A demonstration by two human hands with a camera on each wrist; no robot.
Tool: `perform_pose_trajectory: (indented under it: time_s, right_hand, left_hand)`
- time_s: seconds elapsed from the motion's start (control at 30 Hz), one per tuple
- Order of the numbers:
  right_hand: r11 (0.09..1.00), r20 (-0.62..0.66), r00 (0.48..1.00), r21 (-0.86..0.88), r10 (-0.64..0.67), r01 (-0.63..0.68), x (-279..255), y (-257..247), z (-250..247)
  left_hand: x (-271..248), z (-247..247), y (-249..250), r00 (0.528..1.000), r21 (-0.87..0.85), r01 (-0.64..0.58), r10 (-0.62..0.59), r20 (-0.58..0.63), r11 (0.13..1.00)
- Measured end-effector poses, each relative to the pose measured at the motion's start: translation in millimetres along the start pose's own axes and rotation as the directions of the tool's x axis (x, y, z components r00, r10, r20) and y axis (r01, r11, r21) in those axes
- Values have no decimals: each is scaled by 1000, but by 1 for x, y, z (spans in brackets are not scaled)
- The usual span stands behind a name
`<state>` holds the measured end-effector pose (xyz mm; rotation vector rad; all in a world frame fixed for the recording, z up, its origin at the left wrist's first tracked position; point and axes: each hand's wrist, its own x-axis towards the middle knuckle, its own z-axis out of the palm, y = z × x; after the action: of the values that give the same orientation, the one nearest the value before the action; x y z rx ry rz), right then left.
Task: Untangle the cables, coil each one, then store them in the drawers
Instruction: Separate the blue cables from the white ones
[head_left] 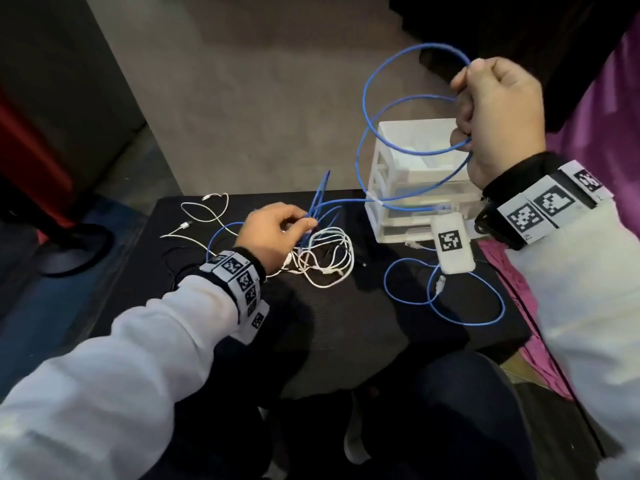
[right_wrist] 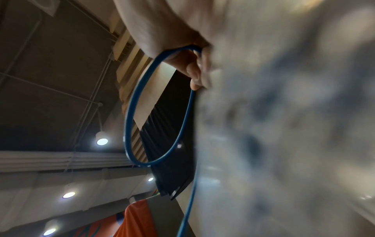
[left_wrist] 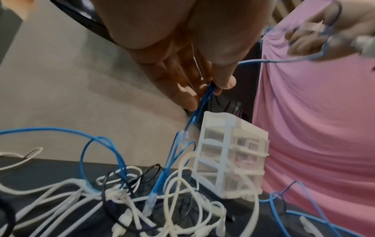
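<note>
Right hand [head_left: 498,123] is up above the drawers [head_left: 415,181], fist curled tight round loops of blue cable [head_left: 381,109] that hang over the unit's top. Left hand [head_left: 273,233], left of the drawers, pinches a bunch of blue strands between thumb and fingertips [left_wrist: 225,83] over the white cables [head_left: 325,258], tangled on the black table [head_left: 346,323] beside the drawers.

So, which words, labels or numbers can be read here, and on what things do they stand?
No readable words or numbers.
Wristbands: black-and-white square code markers only, no letters.
White box: one such marker, no text.
Drawers: no label visible.
</note>
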<state>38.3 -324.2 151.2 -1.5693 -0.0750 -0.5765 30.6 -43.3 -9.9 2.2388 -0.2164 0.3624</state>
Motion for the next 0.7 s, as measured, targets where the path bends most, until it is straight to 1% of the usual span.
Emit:
perform_pose_trajectory:
  time_s: [0.07, 0.1, 0.17, 0.2, 0.23, 0.3, 0.37, 0.4, 0.47, 0.53, 0.57, 0.6, 0.63, 0.67, 0.7]
  right_hand:
    - [998, 40, 999, -60, 2, 0, -3, 9, 1]
    - [995, 81, 997, -93, -13, 20, -6, 13, 2]
    - [975, 195, 979, -200, -59, 98, -14, 19, 6]
    - [954, 269, 960, -261, -76, 149, -20, 21, 9]
    - [932, 347, 934, -302, -88, 200, -25, 24, 12]
    - [888, 524, 849, -352, -74, 295, -36, 30, 16]
    - [818, 655, 756, -440, 10, 371, -44, 34, 18]
    - [791, 685, 726, -479, 67, 380, -45, 36, 17]
    - [804, 719, 680, -485, 143, 343, -45, 34, 13]
    - [844, 756, 628, -449, 184, 294, -43, 32, 6]
    - [853, 765, 614, -442, 196, 278, -42, 33, 3]
    - [859, 765, 614, -436, 197, 268, -42, 34, 1]
    - [862, 751, 634, -433, 183, 264, -42, 37, 1]
    - [868, 724, 673, -423, 152, 260, -42, 40, 1]
    - [875, 677, 728, -414, 112, 250, -41, 43, 1]
  left_hand:
    - [-4, -3, 9, 999, -127, 50, -52, -11, 991]
    - [-6, -3, 12, 997, -205, 66, -71, -16, 977]
    - [-11, -3, 18, 995, -334, 90, -99, -9, 938]
    - [-13, -4, 22, 995, -373, 96, -103, 2, 923]
    - [-14, -3, 27, 995, -390, 94, -96, 14, 916]
    - [-16, -3, 41, 998, -407, 54, -43, 36, 912]
    - [-17, -5, 55, 999, -409, 4, 18, 48, 913]
    - [-16, -7, 61, 998, -397, -12, 35, 49, 918]
    - [-16, -11, 69, 997, -410, -20, 46, 54, 912]
    - [-17, -13, 75, 994, -503, 48, 8, 108, 863]
    - [-19, -14, 78, 988, -545, 94, -13, 152, 833]
    - [-22, -13, 81, 981, -566, 135, -28, 193, 814]
    - [-24, -12, 81, 972, -567, 172, -44, 232, 806]
    - [-26, -11, 81, 960, -566, 212, -60, 275, 796]
    - [-28, -9, 79, 946, -574, 256, -80, 313, 778]
